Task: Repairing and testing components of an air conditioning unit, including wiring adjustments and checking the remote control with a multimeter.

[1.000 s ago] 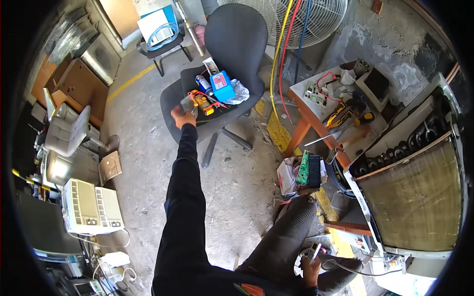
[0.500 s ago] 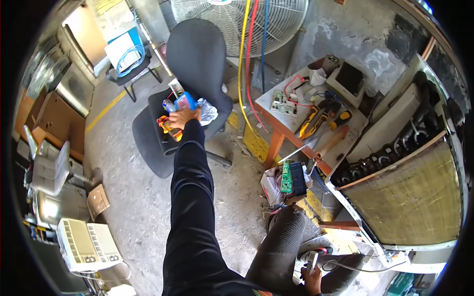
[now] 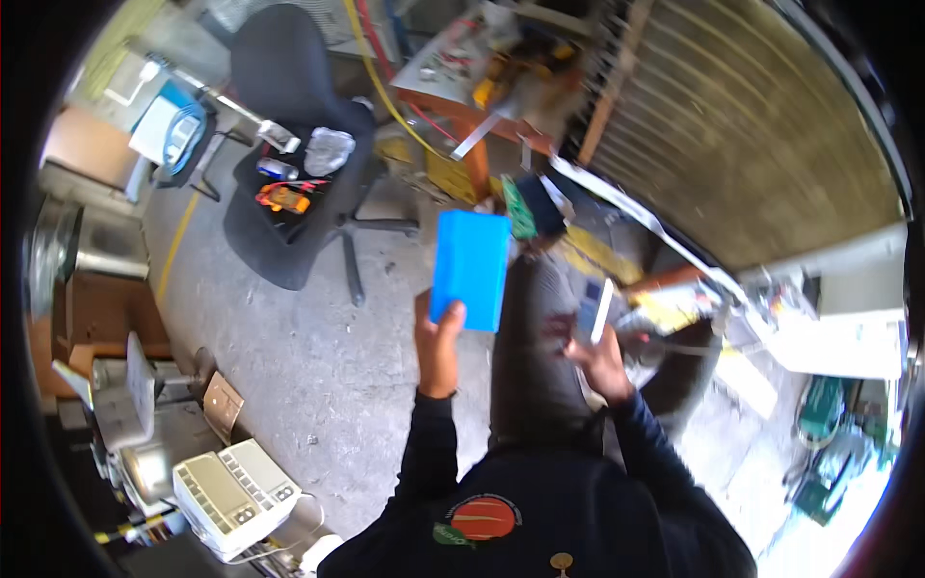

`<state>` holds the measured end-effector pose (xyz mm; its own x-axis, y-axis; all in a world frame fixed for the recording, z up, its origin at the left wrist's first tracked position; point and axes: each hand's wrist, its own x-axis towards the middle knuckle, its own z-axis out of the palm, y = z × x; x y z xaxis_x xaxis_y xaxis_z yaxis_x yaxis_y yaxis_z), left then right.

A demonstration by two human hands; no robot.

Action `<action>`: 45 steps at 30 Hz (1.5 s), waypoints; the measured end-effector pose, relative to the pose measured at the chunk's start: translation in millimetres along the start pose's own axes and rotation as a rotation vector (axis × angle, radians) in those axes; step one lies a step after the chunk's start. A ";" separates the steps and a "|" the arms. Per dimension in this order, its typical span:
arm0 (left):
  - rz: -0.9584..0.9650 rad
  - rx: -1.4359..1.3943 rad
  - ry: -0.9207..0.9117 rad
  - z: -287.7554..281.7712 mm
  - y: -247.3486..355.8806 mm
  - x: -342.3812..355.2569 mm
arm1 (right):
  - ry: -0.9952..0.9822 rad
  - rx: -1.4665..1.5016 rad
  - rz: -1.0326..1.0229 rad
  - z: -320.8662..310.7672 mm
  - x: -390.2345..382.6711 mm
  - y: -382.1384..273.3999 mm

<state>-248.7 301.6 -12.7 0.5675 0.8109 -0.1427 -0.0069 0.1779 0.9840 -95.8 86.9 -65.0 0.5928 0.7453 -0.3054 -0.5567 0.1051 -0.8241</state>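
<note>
My left hand (image 3: 439, 347) is closed on a flat blue box (image 3: 469, 270), thumb across its lower front, held over the floor left of my thigh (image 3: 525, 356). In my right hand (image 3: 605, 368), above my lap, is a slim white-and-grey remote-like device (image 3: 597, 310); motion smears it. Ahead to the left, a black swivel chair (image 3: 284, 77) bears a crumpled silvery wrapping (image 3: 330, 152), a small blue-and-white cylinder (image 3: 277, 170) and an orange multimeter (image 3: 282, 198) with red leads.
A worktable (image 3: 424, 75) with yellow-and-black tools (image 3: 511, 72) stands ahead. Beside it, a green circuit board (image 3: 518, 208) shows low down. A large finned panel (image 3: 742, 125) rises on the right; a cream appliance unit (image 3: 236, 496) sits at lower left. Yellow and red hoses (image 3: 371, 58) hang near the chair.
My left hand has drawn back from the chair toward me, bringing the blue box along. My right hand and its device have risen in view. The head view has shifted.
</note>
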 end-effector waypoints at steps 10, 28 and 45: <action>0.488 1.017 -0.385 54.3 16.4 -65.3 | 0.027 -0.431 -0.211 -15.7 -59.2 -12.5; 0.015 0.676 -0.425 16.7 -2.0 -11.6 | -0.097 0.539 0.111 -102.0 -60.1 70.4; 0.546 0.977 -0.441 130.9 -2.7 -135.9 | -0.223 0.636 0.146 -119.3 -48.8 100.1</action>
<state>-218.0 117.9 18.0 0.9182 0.3533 0.1791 0.1845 -0.7816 0.5959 -111.0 -17.5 -189.6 0.3896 0.8918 -0.2301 -0.8954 0.3083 -0.3212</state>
